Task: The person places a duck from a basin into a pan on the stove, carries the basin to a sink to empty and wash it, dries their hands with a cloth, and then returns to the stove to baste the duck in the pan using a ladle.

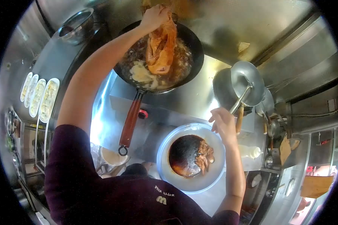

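Note:
With fingers closed round its upper end, my left hand [156,18] holds a whole browned bird [162,50] upright over a wok [197,50]. The bird's lower end reaches down to the bubbling brown liquid [182,62], where pale froth [139,73] floats. My right hand [223,123] is apart from the wok, fingers loosely spread, close to the handle end of a metal ladle [248,87]. That ladle rests over stacked pans [222,88]. Below the wok, a large basin [189,184] contains dark sauce [183,152] and brown pieces [204,156].
The wok's long wooden handle [131,122] points toward me across the steel counter. Several oval dishes of food [49,99] line the left shelf, with a metal bowl [77,28] farther back. At right stands a pale squeeze bottle [249,152].

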`<control>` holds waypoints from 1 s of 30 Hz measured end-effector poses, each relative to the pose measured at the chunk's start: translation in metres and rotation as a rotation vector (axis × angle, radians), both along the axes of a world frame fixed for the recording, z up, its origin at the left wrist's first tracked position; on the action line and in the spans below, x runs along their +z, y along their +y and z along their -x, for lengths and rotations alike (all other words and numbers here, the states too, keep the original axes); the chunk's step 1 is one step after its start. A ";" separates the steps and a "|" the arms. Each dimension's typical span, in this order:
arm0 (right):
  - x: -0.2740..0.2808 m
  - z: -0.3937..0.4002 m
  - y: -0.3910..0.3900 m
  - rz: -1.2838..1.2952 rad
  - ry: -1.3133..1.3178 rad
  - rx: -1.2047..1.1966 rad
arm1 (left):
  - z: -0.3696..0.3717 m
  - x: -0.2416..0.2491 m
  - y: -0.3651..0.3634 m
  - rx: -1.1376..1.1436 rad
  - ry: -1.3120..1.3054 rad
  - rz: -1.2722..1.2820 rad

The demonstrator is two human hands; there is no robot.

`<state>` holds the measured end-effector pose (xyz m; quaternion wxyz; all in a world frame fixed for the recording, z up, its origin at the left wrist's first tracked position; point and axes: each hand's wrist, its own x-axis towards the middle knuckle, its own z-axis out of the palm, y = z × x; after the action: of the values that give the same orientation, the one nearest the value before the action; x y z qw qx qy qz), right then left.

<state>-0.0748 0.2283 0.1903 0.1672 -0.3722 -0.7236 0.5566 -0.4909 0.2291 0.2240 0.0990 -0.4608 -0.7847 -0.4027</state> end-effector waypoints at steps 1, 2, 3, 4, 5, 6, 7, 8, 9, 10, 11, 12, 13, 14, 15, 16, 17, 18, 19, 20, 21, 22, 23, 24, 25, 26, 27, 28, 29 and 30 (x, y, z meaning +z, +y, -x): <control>-0.002 -0.002 0.001 -0.005 0.005 0.003 | -0.001 0.004 -0.007 0.041 0.059 0.051; -0.002 -0.004 0.002 -0.005 0.000 0.000 | -0.004 0.008 -0.014 0.081 0.120 0.102; -0.002 -0.005 0.001 -0.003 -0.006 -0.004 | -0.005 0.011 -0.021 0.121 0.181 0.153; -0.002 -0.006 0.001 -0.001 -0.013 -0.007 | 0.000 0.007 -0.023 0.181 0.232 0.166; -0.003 -0.008 0.001 -0.001 -0.006 -0.004 | 0.009 -0.001 -0.025 0.243 0.282 0.177; -0.004 -0.009 0.002 -0.002 0.002 -0.001 | 0.019 -0.009 -0.027 0.305 0.331 0.187; -0.005 -0.011 0.002 -0.005 0.009 0.001 | 0.035 -0.017 -0.030 0.302 0.282 0.243; -0.006 -0.012 0.002 -0.002 0.014 0.005 | 0.052 -0.024 -0.035 0.298 0.233 0.301; -0.007 -0.013 0.003 0.000 0.019 0.008 | 0.057 -0.025 -0.038 0.293 0.183 0.356; -0.007 -0.015 0.003 0.003 0.025 0.011 | 0.050 -0.017 -0.042 0.328 0.041 0.382; -0.008 -0.015 0.003 0.008 0.013 0.002 | 0.064 -0.028 -0.041 0.331 0.137 0.335; -0.009 -0.015 0.002 0.014 0.001 -0.006 | 0.089 -0.049 -0.041 0.335 0.233 0.289; -0.010 -0.014 0.002 0.018 -0.011 -0.012 | 0.094 -0.053 -0.045 0.339 0.329 0.241; -0.010 -0.014 0.002 0.018 -0.014 -0.013 | 0.098 -0.056 -0.047 0.347 0.292 0.283; -0.011 -0.014 0.002 0.018 -0.017 -0.013 | 0.085 -0.047 -0.052 0.356 0.255 0.325; -0.011 -0.014 0.002 0.016 -0.018 -0.014 | 0.078 -0.040 -0.056 0.364 0.219 0.364; -0.010 -0.010 -0.002 0.019 -0.017 -0.013 | 0.091 -0.047 -0.058 0.363 0.206 0.441; -0.010 -0.010 -0.003 0.023 -0.013 -0.012 | 0.108 -0.059 -0.053 0.361 0.197 0.518; -0.009 -0.009 -0.004 0.026 -0.008 -0.011 | 0.111 -0.058 -0.053 0.358 0.188 0.593; -0.009 -0.009 -0.005 0.018 -0.014 -0.009 | 0.111 -0.061 -0.053 0.375 0.148 0.531; -0.008 -0.008 -0.005 0.010 -0.020 -0.006 | 0.095 -0.054 -0.056 0.391 0.108 0.467; -0.008 -0.009 -0.006 0.002 -0.026 -0.004 | 0.085 -0.051 -0.057 0.406 0.067 0.403; -0.008 -0.009 -0.007 0.001 -0.025 -0.005 | 0.083 -0.051 -0.056 0.392 0.105 0.424; -0.008 -0.011 -0.008 -0.002 -0.023 -0.005 | 0.082 -0.051 -0.055 0.379 0.142 0.442; -0.007 -0.012 -0.008 -0.005 -0.020 -0.005 | 0.082 -0.051 -0.054 0.367 0.181 0.460; -0.007 -0.014 -0.009 -0.010 -0.024 -0.011 | 0.082 -0.052 -0.050 0.393 0.128 0.442; -0.006 -0.016 -0.010 -0.015 -0.027 -0.017 | 0.083 -0.053 -0.045 0.417 0.076 0.423; -0.006 -0.018 -0.010 -0.021 -0.030 -0.025 | 0.084 -0.055 -0.041 0.440 0.024 0.403; -0.006 -0.021 -0.010 -0.024 -0.041 -0.035 | 0.085 -0.057 -0.037 0.437 0.070 0.398; -0.006 -0.023 -0.010 -0.028 -0.053 -0.045 | 0.085 -0.060 -0.034 0.434 0.116 0.393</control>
<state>-0.0517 0.2183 0.1846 0.1657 -0.4007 -0.7269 0.5325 -0.5762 0.1954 0.1645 0.1361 -0.3148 -0.9209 -0.1854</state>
